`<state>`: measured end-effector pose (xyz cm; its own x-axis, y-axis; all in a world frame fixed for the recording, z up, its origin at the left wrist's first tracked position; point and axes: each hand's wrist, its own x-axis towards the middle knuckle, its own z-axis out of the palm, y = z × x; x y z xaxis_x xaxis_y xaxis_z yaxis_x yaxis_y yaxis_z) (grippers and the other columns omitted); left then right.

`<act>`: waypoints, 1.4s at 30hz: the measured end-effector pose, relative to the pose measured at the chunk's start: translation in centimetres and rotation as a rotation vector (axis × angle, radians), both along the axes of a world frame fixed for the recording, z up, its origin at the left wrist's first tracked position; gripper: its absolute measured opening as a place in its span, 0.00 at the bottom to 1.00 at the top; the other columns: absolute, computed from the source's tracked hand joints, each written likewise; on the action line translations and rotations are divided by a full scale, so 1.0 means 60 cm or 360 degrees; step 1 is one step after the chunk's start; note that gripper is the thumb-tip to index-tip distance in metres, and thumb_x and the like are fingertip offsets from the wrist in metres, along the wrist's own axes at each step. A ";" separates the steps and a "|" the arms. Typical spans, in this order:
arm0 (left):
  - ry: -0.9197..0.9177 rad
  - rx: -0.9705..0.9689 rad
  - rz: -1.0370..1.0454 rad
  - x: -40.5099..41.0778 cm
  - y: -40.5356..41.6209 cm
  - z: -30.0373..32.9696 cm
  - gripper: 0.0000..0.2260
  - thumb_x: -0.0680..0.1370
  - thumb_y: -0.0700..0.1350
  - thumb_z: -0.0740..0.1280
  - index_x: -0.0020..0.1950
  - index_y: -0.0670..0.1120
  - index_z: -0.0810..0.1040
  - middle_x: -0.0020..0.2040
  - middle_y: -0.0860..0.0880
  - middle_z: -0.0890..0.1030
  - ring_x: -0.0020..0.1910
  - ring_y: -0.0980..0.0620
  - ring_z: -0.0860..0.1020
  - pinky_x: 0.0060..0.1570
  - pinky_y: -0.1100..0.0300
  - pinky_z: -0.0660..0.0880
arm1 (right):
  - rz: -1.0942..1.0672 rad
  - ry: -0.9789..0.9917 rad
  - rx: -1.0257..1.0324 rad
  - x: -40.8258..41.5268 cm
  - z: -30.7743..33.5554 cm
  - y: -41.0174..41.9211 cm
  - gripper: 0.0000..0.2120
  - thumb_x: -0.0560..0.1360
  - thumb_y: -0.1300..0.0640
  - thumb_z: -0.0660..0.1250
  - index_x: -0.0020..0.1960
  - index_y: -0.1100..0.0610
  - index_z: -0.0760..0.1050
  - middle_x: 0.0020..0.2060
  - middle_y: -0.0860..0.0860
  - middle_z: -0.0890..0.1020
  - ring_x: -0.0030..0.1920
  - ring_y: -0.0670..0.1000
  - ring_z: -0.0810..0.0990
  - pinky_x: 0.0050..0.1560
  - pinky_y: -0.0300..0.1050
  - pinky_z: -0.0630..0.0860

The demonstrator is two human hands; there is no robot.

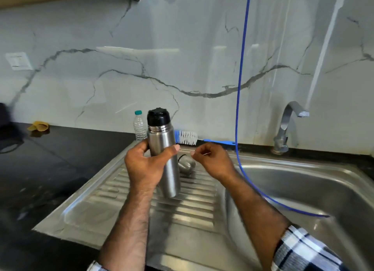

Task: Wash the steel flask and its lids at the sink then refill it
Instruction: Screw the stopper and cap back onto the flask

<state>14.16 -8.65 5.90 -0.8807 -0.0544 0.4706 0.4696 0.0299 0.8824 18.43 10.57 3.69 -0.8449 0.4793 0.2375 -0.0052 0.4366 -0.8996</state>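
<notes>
Flask stands upright in the air above the ribbed drainboard, gripped around its middle by the left hand, fingers curled behind the steel body and thumb pressed across the front; its black inner lid is on the neck, with the bare screw thread showing just below; the right hand hovers just beside the flask, apart from it, fingers loosely curled and holding nothing that can be made out; the steel outer cap lies on its side on the drainboard behind the flask and under the right hand, a dark loop at its near end; along the back edge of the sink lies a bottle brush with white bristles and a blue handle; a clear plastic water bottle with a green cap stands just left of the flask's top, against the marble wall; a thin blue hose hangs down from above and trails into the basin on the right; the tap rises at the back right corner, spout turned right; a yellow cloth lies far left on the black counter; checked sleeves show at both forearms.
</notes>
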 end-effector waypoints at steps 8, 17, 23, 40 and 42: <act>0.0099 -0.0021 0.0039 -0.001 -0.006 -0.010 0.18 0.62 0.54 0.87 0.47 0.54 0.87 0.40 0.59 0.87 0.38 0.60 0.85 0.39 0.60 0.82 | -0.0108 -0.0485 0.0968 -0.071 -0.054 -0.023 0.29 0.70 0.32 0.73 0.65 0.43 0.72 0.56 0.47 0.84 0.59 0.55 0.81 0.58 0.56 0.63; -0.0006 0.0020 -0.0149 0.032 0.015 -0.008 0.15 0.64 0.49 0.87 0.45 0.56 0.85 0.41 0.59 0.87 0.39 0.59 0.86 0.41 0.58 0.82 | -0.0108 0.0086 0.0398 0.022 0.007 0.044 0.21 0.68 0.46 0.83 0.55 0.44 0.76 0.48 0.46 0.83 0.44 0.47 0.84 0.47 0.46 0.81; -0.0008 -0.0050 -0.0370 0.105 0.098 0.017 0.20 0.57 0.62 0.84 0.42 0.54 0.87 0.38 0.55 0.87 0.38 0.52 0.86 0.42 0.48 0.85 | -0.0336 0.0392 0.0337 0.204 0.050 0.132 0.28 0.67 0.37 0.72 0.64 0.46 0.80 0.53 0.48 0.85 0.48 0.46 0.85 0.53 0.44 0.82; -0.0091 0.0183 -0.0490 0.171 0.202 -0.012 0.14 0.62 0.46 0.88 0.42 0.50 0.87 0.35 0.54 0.86 0.34 0.55 0.83 0.36 0.56 0.80 | -0.0644 0.0066 0.0741 0.310 0.034 0.200 0.15 0.76 0.42 0.75 0.55 0.51 0.80 0.40 0.46 0.81 0.43 0.51 0.81 0.44 0.44 0.75; -0.0090 0.0171 -0.0487 0.169 0.200 -0.011 0.14 0.62 0.45 0.88 0.41 0.51 0.87 0.36 0.54 0.86 0.35 0.55 0.84 0.38 0.54 0.82 | -0.0807 0.0526 0.0737 0.309 0.041 0.198 0.17 0.78 0.43 0.74 0.61 0.52 0.80 0.46 0.47 0.82 0.45 0.47 0.80 0.46 0.40 0.76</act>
